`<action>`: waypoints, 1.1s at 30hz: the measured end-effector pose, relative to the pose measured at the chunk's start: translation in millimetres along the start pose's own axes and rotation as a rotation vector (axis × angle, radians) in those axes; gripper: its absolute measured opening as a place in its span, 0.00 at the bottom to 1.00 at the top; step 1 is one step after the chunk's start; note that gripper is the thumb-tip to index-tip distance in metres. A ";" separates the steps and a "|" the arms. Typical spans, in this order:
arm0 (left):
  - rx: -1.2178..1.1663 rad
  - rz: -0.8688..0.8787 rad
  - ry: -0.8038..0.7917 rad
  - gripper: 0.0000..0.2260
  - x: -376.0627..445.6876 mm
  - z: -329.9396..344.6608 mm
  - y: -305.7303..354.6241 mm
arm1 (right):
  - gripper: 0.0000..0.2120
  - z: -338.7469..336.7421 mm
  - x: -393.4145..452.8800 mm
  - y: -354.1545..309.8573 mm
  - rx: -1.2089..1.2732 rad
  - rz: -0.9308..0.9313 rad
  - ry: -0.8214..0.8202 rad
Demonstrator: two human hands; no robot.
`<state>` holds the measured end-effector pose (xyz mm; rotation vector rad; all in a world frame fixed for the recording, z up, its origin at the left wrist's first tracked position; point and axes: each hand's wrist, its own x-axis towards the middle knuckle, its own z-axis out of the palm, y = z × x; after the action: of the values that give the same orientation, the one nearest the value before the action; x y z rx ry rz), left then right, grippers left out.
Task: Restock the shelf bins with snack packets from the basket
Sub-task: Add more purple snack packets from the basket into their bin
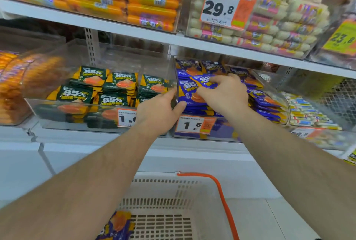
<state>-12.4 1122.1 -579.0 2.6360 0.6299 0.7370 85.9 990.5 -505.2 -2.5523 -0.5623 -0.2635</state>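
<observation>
Blue foil snack packets (194, 93) going into the clear plastic shelf bin (277, 97).
Right hand (224, 93) pinching a packet atop the pile; left hand (158, 110) curled round the bin's side wall. Heaped high, so could slide over the front lip. More blue packets (117, 226) waiting in the beige slotted basket (165, 201); green packets (113, 85) filling the neighbouring bin.

Both your bare forearms reach forward and upward, converging toward the middle, the left arm rising from the lower left and the right from the lower right. Your left hand (158, 110) is turned with its back to you, fingers curled forward and the thumb hooked out to the right. Your right hand (224, 93) lies palm down just beside it, fingers bent and pointing left.
</observation>
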 end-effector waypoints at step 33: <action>-0.017 0.105 -0.347 0.08 -107.4 10.8 -97.3 | 0.05 144.3 -126.0 8.1 0.444 -0.734 0.059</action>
<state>-120.4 1149.2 -672.4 2.7051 0.3878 0.2957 -12.2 1016.3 -667.9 -1.8248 -1.3530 -0.4062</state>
